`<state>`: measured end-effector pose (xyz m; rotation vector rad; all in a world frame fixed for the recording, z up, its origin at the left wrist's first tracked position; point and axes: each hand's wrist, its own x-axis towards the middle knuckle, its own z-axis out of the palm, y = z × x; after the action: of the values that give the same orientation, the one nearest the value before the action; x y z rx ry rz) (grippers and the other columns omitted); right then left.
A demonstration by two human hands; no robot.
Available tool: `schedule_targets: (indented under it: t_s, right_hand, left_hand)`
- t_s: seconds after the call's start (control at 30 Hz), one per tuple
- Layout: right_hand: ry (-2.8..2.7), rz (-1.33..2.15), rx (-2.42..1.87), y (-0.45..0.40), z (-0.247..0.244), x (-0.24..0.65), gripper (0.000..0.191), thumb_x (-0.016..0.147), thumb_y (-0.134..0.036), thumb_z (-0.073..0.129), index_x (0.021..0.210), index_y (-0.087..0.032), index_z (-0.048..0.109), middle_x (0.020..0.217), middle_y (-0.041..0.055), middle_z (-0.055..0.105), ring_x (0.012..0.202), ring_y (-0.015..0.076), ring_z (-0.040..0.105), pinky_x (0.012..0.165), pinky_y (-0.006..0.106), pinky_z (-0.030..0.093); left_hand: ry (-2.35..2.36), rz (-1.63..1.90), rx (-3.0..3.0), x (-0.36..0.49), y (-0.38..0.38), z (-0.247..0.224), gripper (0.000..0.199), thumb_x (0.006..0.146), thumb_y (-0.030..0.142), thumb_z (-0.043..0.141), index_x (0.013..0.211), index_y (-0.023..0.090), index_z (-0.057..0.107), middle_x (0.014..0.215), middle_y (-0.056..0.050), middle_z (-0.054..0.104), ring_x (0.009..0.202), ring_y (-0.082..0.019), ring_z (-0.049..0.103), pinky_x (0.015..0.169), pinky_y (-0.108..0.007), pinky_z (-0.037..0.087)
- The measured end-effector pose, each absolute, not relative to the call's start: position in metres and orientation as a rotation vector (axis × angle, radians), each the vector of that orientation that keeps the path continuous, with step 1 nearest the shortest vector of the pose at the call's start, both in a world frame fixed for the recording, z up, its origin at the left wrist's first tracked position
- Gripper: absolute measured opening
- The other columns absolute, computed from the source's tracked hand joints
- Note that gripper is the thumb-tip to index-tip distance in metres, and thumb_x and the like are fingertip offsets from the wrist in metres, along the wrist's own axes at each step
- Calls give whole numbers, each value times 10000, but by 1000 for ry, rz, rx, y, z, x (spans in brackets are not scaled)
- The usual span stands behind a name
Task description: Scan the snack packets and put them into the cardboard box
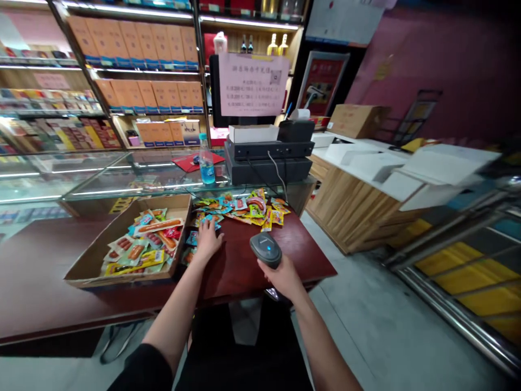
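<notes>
My right hand (286, 278) is wrapped round the handle of a dark grey barcode scanner (265, 247), held above the front of the red-brown table (234, 274); a small blue light glows on top. Over the left end of a pile of snack packets (258, 207) reaches my left hand (208, 243), thumb apart from the other fingers. Its fingertips are at a blue snack packet (214, 219), and whether they press on it I cannot tell. Left of that hand stands an open cardboard box (182, 231) holding sausages and other wrapped snacks.
Behind the pile is a glass counter (154, 169) with a drink bottle (207, 163) and a cash drawer (266, 171). A printed sign (253, 84) hangs on the monitor. Shelves of boxes (146, 43) line the back; a wooden cabinet (350, 203) and metal railing (459, 320) stand right.
</notes>
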<state>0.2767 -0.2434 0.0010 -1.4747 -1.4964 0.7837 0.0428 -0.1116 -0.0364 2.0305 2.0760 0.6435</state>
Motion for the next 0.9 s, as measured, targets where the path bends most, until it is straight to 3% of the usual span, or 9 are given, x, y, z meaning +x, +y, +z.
schedule_targets:
  t_s: [0.13,0.27,0.37,0.5,0.57,0.67,0.73,0.9]
  right_hand:
    - [-1465,818,-1481,-246,-5,283,321,805,-416,656,974,-148,707,568,37,677,551,209,670,533,275,520]
    - [-1454,838,-1484,-246,-9,285,316,803,-422,659,963,-154,705,563,28,671,547,204,664,531,271,520]
    - [-1460,845,-1477,-246,-9,284,322,806,-425,654,970,-151,701,567,27,671,557,204,666,546,273,524]
    - [-1474,842,-1455,-247,-4,282,326,810,-417,645,987,-149,699,575,28,675,568,206,670,566,280,530]
    - [-1479,842,-1463,-248,-2,282,317,811,-413,639,983,-154,699,572,25,671,576,208,673,572,282,533]
    - [-1483,835,-1477,-249,0,282,306,810,-413,636,968,-159,698,566,23,664,591,214,680,575,282,538]
    - [-1481,825,-1482,-249,-1,282,308,810,-417,637,968,-160,698,568,25,666,602,220,685,574,284,541]
    - [-1488,824,-1475,-250,-3,280,315,813,-413,641,994,-163,702,597,28,684,609,216,687,568,279,539]
  left_hand:
    - [2140,469,2055,47,-114,-43,640,887,429,585,1451,151,466,1543,-208,372,1418,-389,325,1121,-577,292]
    - [2138,481,2120,46,-111,-37,486,923,430,521,1315,158,615,1366,-206,548,1349,-361,417,1073,-509,373]
    - [2079,490,2182,45,-106,-30,376,939,365,494,1186,173,704,1219,-177,627,1277,-334,491,1034,-446,412]
    - [1949,464,2195,48,-102,-27,273,911,221,508,1038,166,744,1083,-142,656,1027,-253,632,932,-341,465]
    - [1944,444,2209,51,-103,-26,271,881,219,554,1076,155,731,1071,-150,647,1014,-263,634,930,-343,460]
    - [1963,456,2209,54,-107,-26,491,842,288,630,1317,162,618,1190,-176,591,1064,-292,615,948,-369,450]
    - [1936,431,2206,54,-109,-26,503,847,336,629,1327,188,620,1236,-173,562,1075,-293,605,962,-380,443]
    - [1943,336,2274,54,-113,-23,312,813,431,674,952,168,768,1132,-178,611,1149,-348,523,979,-427,418]
